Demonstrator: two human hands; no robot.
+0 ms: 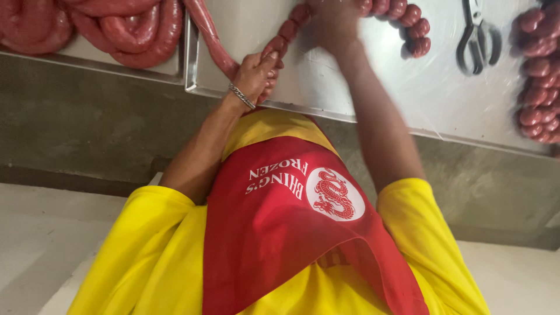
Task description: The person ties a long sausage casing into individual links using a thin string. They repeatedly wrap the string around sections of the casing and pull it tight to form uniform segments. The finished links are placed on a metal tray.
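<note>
Left hand (255, 74) grip clamped round sausage rope (217, 46); right hand (333, 23) blurred, grip unclear.

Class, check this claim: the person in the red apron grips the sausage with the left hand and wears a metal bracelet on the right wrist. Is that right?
Not quite: the head view shows the bracelet on the left wrist, beside the left hand gripping the sausage.

A long reddish-pink sausage rope (219, 49) runs from a thick coiled pile at the upper left across the steel tray's edge, then continues as short, rounded, tied-off links (408, 26) curving over the tray.
</note>
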